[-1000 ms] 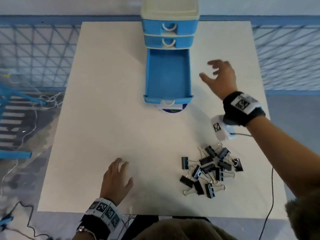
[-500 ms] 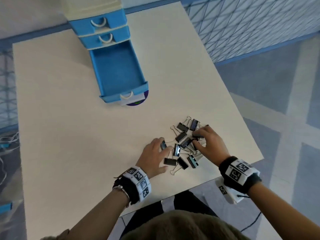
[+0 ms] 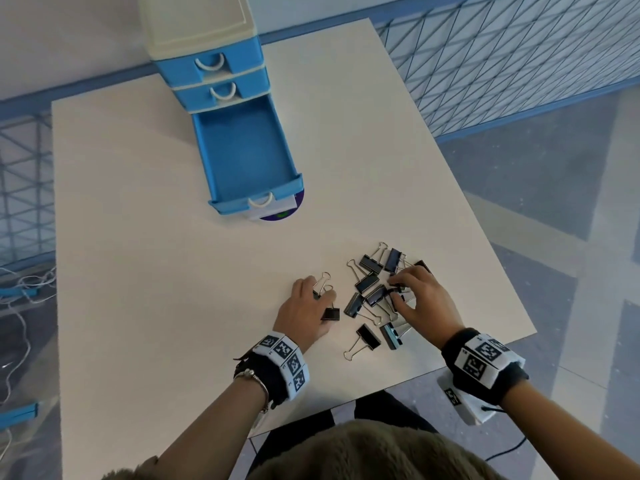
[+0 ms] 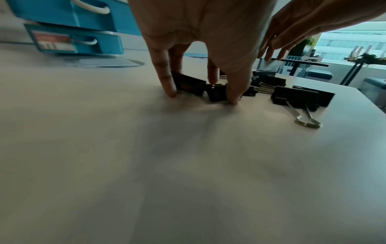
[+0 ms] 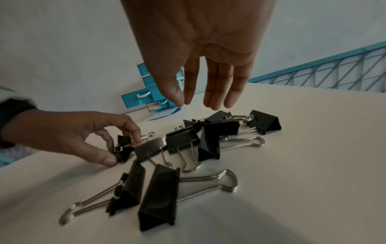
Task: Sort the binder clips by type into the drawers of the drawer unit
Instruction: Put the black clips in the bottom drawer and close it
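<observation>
A heap of black binder clips (image 3: 369, 282) of different sizes lies near the table's front right corner. My left hand (image 3: 320, 308) is at the heap's left side and pinches a small clip (image 3: 330, 314) between thumb and forefinger, against the table. The left wrist view shows that hand (image 4: 202, 94) with the small clip (image 4: 217, 93) and a second clip (image 4: 188, 84) between its fingers. My right hand (image 3: 396, 294) hovers over the heap. In the right wrist view the right hand (image 5: 194, 104) has straight fingers and holds nothing. The blue drawer unit (image 3: 207, 53) stands at the back, with its bottom drawer (image 3: 242, 157) pulled out and empty.
The white table (image 3: 173, 271) ends just right of and in front of the clips. A purple disc (image 3: 289, 211) pokes out from under the open drawer's front. Blue mesh railing (image 3: 502, 64) runs behind the table, and cables (image 3: 20, 289) lie on the floor at the left.
A second ago my right hand was up beside the open drawer and my left hand lay on the table. Both hands have come to the clips, and the left now pinches a small one.
</observation>
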Action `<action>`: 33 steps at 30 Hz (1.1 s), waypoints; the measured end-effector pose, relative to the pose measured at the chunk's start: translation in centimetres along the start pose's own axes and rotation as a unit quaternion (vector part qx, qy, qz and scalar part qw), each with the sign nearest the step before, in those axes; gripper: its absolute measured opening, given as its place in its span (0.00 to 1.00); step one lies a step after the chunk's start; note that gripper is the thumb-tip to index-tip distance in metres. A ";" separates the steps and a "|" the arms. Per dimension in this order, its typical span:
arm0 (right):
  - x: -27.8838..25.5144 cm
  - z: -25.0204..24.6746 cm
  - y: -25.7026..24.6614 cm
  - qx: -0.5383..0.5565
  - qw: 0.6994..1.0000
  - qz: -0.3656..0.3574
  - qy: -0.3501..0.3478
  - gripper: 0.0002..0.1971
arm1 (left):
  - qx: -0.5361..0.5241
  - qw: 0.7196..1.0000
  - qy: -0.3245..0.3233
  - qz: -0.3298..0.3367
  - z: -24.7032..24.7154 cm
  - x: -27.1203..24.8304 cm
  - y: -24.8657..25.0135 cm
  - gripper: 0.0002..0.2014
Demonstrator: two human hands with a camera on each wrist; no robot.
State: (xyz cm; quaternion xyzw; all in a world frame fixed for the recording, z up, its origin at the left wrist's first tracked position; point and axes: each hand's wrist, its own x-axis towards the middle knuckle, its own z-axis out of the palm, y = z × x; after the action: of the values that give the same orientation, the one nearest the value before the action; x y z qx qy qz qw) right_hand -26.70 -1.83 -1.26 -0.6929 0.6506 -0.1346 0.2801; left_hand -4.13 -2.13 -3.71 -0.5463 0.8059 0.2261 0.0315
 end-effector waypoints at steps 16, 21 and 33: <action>1.0 2.7 -4.3 -0.208 0.954 -0.147 -0.159 0.25 | -0.114 0.987 0.000 -0.110 -1.3 0.6 -1.4 0.14; -0.1 2.9 -4.3 -0.210 0.951 -0.126 -0.190 0.27 | -0.207 0.961 0.150 -0.105 -6.4 1.6 -1.9 0.13; -2.0 5.0 -2.9 -0.293 0.911 -0.220 -0.188 0.27 | -0.167 0.920 0.268 -0.234 -15.9 10.0 -7.8 0.16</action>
State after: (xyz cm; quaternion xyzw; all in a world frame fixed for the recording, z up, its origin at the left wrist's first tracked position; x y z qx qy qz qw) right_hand -21.74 1.16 -3.31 -0.8818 0.4274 0.1371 0.1451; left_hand 1.98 -19.50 4.98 -0.7566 0.5840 0.1889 -0.2256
